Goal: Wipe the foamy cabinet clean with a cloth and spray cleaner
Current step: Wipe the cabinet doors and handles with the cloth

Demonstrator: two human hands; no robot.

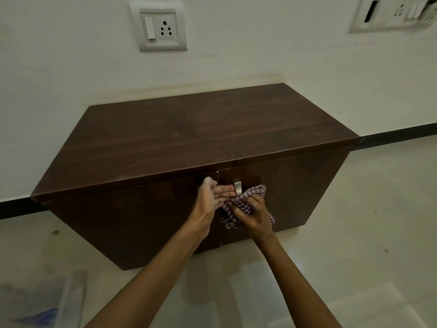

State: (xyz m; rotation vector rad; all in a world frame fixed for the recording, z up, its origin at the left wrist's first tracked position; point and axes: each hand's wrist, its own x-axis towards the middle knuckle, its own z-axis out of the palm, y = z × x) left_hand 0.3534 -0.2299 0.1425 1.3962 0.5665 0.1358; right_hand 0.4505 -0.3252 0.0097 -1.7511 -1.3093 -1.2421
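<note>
Close together, right hand clutches cloth at cabinet handle; left hand straight-fingered.

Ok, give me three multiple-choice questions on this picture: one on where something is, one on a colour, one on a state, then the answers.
1. Where on the cabinet is the checked cloth?
A. on its top
B. at its front, by the metal handle
C. under it

2. What colour is the cabinet?
A. dark brown
B. white
C. green

3. What is the right hand doing?
A. lying flat and empty
B. pointing at the wall
C. gripping the cloth

Answers:
1 B, the cloth is bunched at the front next to the handle.
2 A, its top and front are both dark wood-brown.
3 C, its fingers curl round the cloth.
</note>
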